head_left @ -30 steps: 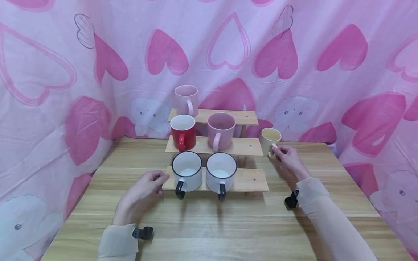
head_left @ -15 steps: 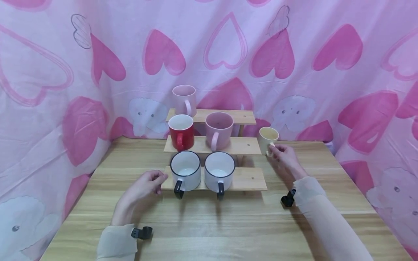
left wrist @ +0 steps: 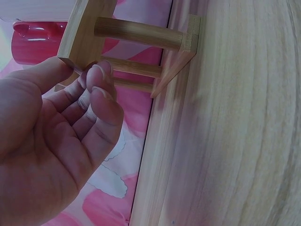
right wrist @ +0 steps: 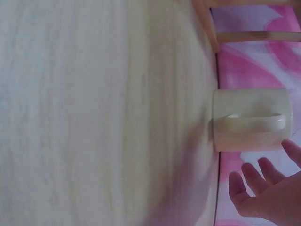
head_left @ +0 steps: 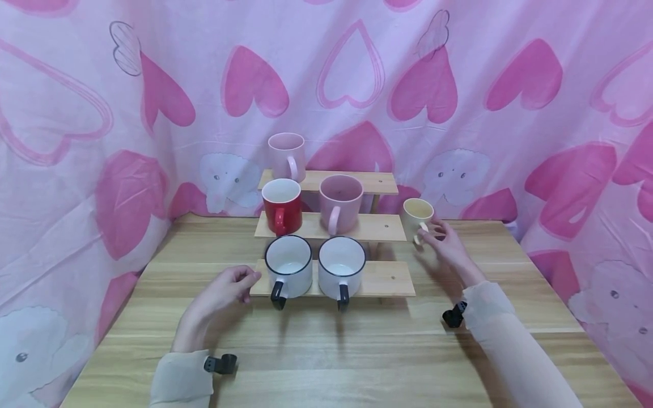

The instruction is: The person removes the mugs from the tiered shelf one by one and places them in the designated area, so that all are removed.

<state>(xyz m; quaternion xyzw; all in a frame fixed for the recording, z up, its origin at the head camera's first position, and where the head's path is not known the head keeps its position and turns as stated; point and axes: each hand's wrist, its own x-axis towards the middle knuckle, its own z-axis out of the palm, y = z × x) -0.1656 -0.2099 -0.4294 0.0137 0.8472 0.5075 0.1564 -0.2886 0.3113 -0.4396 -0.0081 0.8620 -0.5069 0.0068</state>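
Observation:
My left hand (head_left: 227, 290) pinches the left end of the lowest board of a three-tier wooden shelf (head_left: 390, 279), thumb above and fingertips below, as the left wrist view (left wrist: 70, 127) shows. At the shelf's right, a cream mug (head_left: 415, 218) stands upright on the table, its handle (right wrist: 251, 123) toward me. Right beside that mug is my right hand (head_left: 449, 243), fingers spread apart and holding nothing. On the lowest board sit two white mugs (head_left: 288, 263) with black rims and handles. A red mug (head_left: 282, 207) and a pink mug (head_left: 340, 204) share the middle board.
A paler pink mug (head_left: 287, 156) occupies the left of the top board. Behind and at both sides of the wooden table (head_left: 306, 357) hangs a pink heart-patterned curtain (head_left: 306, 56). The shelf's wooden legs (left wrist: 141, 33) show in the left wrist view.
My right fingers have let go of the cream mug's handle and spread apart beside it. The left hand keeps its hold on the shelf. The head view has shifted slightly.

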